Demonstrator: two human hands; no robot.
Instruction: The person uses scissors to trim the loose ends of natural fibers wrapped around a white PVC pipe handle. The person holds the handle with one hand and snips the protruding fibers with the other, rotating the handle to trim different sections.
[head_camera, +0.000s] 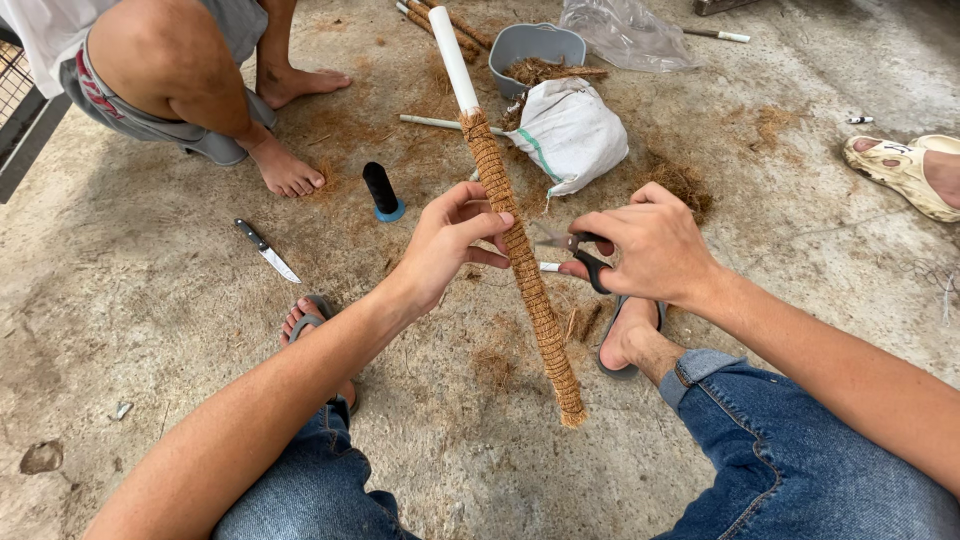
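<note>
While my left hand (450, 245) grips the coir-wrapped pole (520, 260) at mid-frame, fingers curled round it, my right hand (650, 245) is closed on the scissors (575, 250), blades just beside the wrap. Best, I judge, to keep the pole steady and snip close without nicking the cord. A knife (268, 251) lies on the floor at left.
</note>
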